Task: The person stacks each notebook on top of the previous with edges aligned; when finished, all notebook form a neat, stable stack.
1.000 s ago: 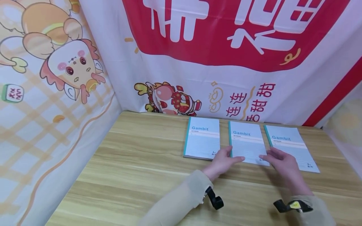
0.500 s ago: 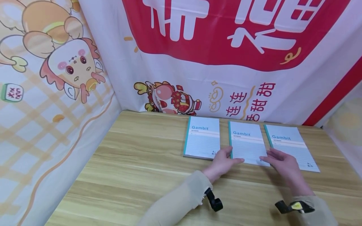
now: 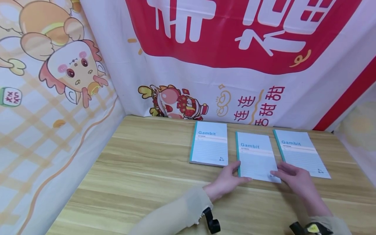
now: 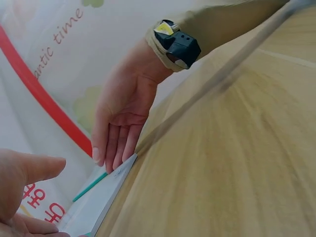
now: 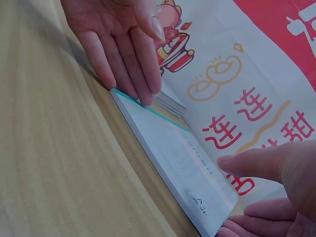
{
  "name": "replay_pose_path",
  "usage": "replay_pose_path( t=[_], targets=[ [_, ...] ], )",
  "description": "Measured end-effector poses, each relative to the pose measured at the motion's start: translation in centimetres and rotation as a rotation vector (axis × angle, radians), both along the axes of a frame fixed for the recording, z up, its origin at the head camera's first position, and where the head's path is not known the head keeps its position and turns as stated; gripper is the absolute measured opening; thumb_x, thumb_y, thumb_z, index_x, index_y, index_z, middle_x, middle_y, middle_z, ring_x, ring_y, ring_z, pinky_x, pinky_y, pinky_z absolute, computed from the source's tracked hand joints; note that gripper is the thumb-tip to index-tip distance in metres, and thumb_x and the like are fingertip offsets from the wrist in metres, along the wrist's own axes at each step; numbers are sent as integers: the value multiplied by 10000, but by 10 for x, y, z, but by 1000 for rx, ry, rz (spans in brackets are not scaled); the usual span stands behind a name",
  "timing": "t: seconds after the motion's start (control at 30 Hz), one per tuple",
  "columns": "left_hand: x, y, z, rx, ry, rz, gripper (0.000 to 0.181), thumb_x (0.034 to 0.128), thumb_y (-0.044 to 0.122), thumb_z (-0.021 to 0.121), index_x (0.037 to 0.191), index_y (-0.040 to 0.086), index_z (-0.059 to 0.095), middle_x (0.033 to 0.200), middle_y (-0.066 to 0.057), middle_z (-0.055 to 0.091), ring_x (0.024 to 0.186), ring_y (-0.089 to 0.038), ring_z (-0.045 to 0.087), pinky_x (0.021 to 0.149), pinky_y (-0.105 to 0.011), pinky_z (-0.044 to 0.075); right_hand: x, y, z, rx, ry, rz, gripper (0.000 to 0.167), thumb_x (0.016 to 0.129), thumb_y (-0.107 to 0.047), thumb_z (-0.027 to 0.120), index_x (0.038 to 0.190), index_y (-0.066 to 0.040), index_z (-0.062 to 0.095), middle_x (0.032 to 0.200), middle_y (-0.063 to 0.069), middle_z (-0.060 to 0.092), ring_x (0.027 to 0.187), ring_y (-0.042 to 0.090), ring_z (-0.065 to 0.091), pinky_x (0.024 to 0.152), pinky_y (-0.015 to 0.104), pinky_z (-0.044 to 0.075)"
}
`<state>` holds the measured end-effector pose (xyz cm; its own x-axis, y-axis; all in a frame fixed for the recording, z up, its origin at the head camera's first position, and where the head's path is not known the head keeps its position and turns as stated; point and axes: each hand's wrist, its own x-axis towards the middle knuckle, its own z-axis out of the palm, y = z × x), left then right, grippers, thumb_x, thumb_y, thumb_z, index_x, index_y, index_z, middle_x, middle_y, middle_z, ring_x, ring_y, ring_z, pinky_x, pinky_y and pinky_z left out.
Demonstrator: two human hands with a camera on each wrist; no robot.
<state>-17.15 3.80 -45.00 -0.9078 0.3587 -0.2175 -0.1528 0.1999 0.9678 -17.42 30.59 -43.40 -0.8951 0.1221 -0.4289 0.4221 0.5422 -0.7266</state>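
Between the two hands lies the middle "Gambit" notebook, pale blue with a teal spine, flat on the table. My left hand touches its spine side near the lower corner. At its right edge is my right hand, thumb over the lower right corner. In the right wrist view the left hand's fingers lie straight along the spine of the notebook, while the right hand is at the opposite edge. Straight fingers of the right hand also show in the left wrist view.
A thicker-looking notebook lies to the left of the middle one, and another notebook to the right, just beyond the right hand. Behind the table hangs a red and white printed cloth; a patterned cloth covers the left side.
The middle notebook has slid toward the front of the table, with both hands moving along at its sides. It now sits lower than the outer notebooks, which stay in place.
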Motion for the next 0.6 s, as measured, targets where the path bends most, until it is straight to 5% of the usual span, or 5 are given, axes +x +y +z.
replay_pose_path(
  t=[0.6],
  targets=[
    [19,-12,-2,107,-25,2,789,853,208,826,1518,41,436,1525,-60,481,1392,-193,433,1154,-365,349,18,2,-4,14,6,15,1024,858,-651,716,1573,-27,330,1530,209,430,1439,451,308,1095,659,329]
  ],
)
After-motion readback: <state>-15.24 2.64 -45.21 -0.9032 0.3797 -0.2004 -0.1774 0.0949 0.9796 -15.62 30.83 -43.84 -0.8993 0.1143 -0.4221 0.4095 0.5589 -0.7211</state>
